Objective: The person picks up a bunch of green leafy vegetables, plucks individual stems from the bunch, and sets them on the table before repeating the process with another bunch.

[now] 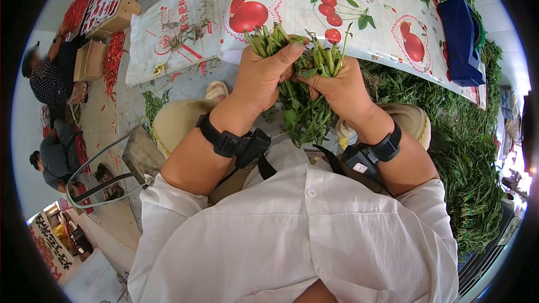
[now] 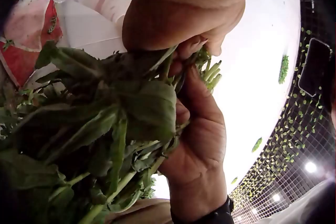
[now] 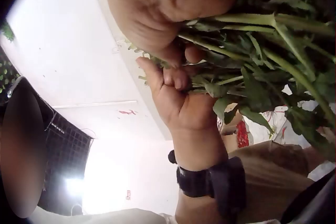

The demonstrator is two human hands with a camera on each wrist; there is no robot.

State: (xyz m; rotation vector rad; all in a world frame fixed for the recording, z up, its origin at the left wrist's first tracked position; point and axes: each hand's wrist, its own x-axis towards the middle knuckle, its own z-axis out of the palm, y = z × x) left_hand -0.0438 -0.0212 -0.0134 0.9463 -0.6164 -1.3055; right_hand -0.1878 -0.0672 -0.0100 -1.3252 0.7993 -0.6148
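Observation:
My left hand (image 1: 263,76) grips a bunch of leafy green stems (image 1: 306,115) near the cut ends, thumb over the stalks. Beside it, my right hand (image 1: 340,88) holds more of the same stems, its thumb pressed across them. The pale cut ends point up and away from me, while the leaves hang below both hands. In the left wrist view broad leaves (image 2: 121,103) fill the left side and the right hand (image 2: 202,134) faces the left. Seen from the right wrist, the left hand (image 3: 184,108) wraps the stalks from below; its palm side is partly hidden.
A fruit-printed plastic sheet (image 1: 275,14) lies ahead. To the right stand a blue plastic container (image 1: 460,39) and heaped greens (image 1: 466,174). At left are a printed sack (image 1: 151,50), a metal-framed seat (image 1: 143,157), red peppers (image 1: 114,59), cardboard boxes (image 1: 90,60) and two other people.

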